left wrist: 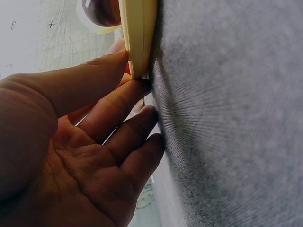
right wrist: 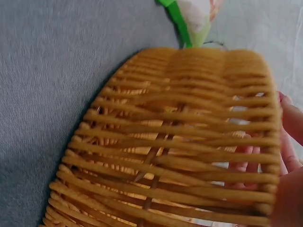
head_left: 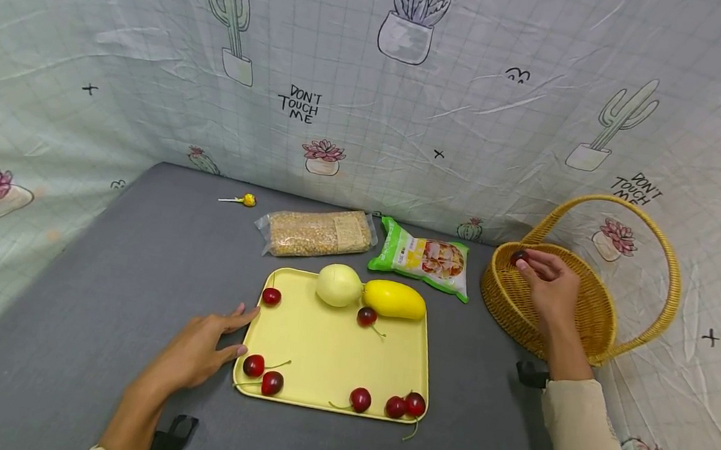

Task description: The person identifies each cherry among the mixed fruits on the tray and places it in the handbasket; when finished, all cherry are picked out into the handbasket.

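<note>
Over the wicker basket (head_left: 501, 305) at the right, my right hand (head_left: 553, 283) pinches a dark cherry (head_left: 518, 257) between thumb and fingers. In the right wrist view the basket's woven side (right wrist: 189, 113) hides most of that hand and the cherry. My left hand (head_left: 199, 347) touches the left edge of a yellow tray (head_left: 309, 350), its fingers loosely extended. Thumb and fingertips meet the tray's rim (left wrist: 137, 38) in the left wrist view. Several cherries with stems lie on the tray, including one in its upper left corner (head_left: 272, 297) and one near the middle (head_left: 367, 317).
A pale green round fruit (head_left: 338, 285) and a yellow mango (head_left: 394, 299) lie along the tray's far edge. Behind stand a bag of grains (head_left: 314, 233), a green-and-white packet (head_left: 425, 257) and a yellow lollipop (head_left: 248, 200). The basket's tall handle (head_left: 673, 284) arches at the right.
</note>
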`<state>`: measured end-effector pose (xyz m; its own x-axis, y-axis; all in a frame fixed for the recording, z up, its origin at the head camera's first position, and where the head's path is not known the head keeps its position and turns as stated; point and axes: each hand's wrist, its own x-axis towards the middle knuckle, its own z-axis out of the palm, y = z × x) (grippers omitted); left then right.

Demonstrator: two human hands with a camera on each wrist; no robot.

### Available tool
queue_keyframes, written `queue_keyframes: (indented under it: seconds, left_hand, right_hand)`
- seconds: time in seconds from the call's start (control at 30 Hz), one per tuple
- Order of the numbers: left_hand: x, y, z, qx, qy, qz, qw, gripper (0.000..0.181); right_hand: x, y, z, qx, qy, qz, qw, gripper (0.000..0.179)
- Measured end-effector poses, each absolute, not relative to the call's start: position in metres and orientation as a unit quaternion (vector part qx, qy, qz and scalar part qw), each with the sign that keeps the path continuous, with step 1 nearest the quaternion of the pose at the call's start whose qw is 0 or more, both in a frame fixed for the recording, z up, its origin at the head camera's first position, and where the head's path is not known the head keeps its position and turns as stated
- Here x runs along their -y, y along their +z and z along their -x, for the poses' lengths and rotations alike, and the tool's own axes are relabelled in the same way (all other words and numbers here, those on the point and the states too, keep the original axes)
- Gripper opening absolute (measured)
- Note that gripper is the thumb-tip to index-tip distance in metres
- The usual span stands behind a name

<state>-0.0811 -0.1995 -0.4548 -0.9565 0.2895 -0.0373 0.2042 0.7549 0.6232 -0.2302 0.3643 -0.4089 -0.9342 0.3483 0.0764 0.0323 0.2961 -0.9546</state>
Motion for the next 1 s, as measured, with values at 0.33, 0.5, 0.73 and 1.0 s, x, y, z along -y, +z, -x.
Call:
queue_keyframes:
  seconds: [0.33,0.5,0.73,1.0]
  left_hand:
    - [0.199,-0.456,0.081,-0.933,0.330,-0.119,0.078,0.064]
    - [0.199,-0.455,0.081,-0.935,0.327,-0.118,0.076,0.064]
    - [0.199,-0.456,0.081,-0.935,0.325,-0.119,0.075,0.065]
    - [0.199,-0.457,0.081,-0.935,0.325,-0.120,0.072,0.064]
  right_hand:
    - [-0.371,-0.416,0.250,0.831,0.530,0.133,0.110,0.043]
    - [-0.373,-0.418,0.257,0.849,0.502,0.135,0.093,0.041]
    - [-0.379,-0.424,0.265,0.876,0.457,0.135,0.072,0.037]
    - [-0.386,-0.431,0.271,0.910,0.394,0.117,0.055,0.035]
